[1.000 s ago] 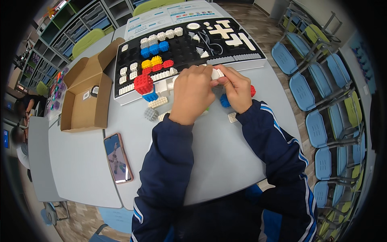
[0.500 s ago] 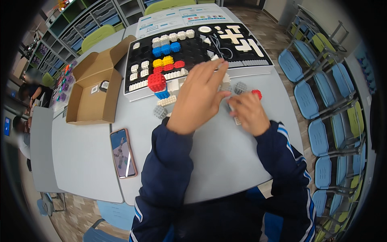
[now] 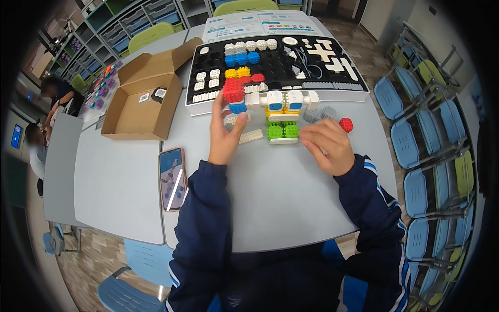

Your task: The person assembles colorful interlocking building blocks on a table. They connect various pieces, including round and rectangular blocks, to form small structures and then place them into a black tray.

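A figure built of toy building blocks (image 3: 283,117) stands upright on the table, with green blocks low down, yellow ones above, and two white-and-blue modules on top. White pieces reach out sideways from it. At its left end a red block (image 3: 233,90) sits above a blue block (image 3: 238,107). My left hand (image 3: 224,136) is curled round this red-and-blue end, fingers behind and thumb in front. Beside the green blocks, my right hand (image 3: 330,145) is closed in a pinch; a small pale bit shows under its fingers, too little to name.
Behind the figure lies a black tray of sorted blocks (image 3: 280,57), with a printed sheet (image 3: 260,23) beyond. Loose grey blocks (image 3: 312,115), a red block (image 3: 346,125) and a beige plate (image 3: 251,137) lie nearby. A phone (image 3: 173,179) and an open cardboard box (image 3: 136,117) are leftward.
My left hand has moved from over the figure to its left end, uncovering the modules and green blocks. My right hand stays near the figure's right side. The whole view has shifted.
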Available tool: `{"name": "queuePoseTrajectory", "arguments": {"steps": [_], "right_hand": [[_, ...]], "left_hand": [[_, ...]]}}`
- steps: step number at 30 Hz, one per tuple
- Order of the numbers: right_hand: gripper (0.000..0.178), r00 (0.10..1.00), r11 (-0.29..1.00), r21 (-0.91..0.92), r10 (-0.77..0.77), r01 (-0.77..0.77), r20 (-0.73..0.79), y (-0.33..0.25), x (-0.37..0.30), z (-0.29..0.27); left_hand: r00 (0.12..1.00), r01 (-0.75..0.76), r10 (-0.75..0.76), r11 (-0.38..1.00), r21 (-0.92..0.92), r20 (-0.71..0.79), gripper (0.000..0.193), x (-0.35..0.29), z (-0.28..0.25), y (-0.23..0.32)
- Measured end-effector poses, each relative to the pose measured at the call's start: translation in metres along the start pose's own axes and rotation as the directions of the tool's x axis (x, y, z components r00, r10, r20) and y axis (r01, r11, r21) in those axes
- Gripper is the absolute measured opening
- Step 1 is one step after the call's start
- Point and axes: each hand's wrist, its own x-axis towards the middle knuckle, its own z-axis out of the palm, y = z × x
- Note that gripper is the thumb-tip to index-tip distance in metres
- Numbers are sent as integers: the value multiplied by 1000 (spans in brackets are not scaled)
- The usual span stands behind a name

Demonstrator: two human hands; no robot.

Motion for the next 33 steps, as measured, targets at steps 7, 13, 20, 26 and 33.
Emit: {"name": "queuePoseTrajectory", "arguments": {"steps": [7, 13, 20, 26, 33], "right_hand": [[46, 983, 994, -40, 96, -104, -159, -23, 138, 47], [43, 994, 956, -290, -70, 42, -87, 1, 165, 82], [25, 997, 992, -109, -65, 70, 49, 10, 174, 83], [27, 995, 999, 11, 46, -47, 91, 10, 179, 73], [28, 990, 984, 118, 135, -130, -36, 4, 176, 47]], "left_hand": [[991, 131, -114, 866, -482, 64, 53, 8, 14, -13], [995, 91, -102, 899, -428, -1, 44, 6, 33, -18], [993, 38, -78, 918, -394, -86, 43, 4, 38, -8], [998, -3, -19, 953, -302, -68, 44, 7, 38, -3], [993, 106, -115, 944, -314, -8, 30, 9, 39, -2]]}}
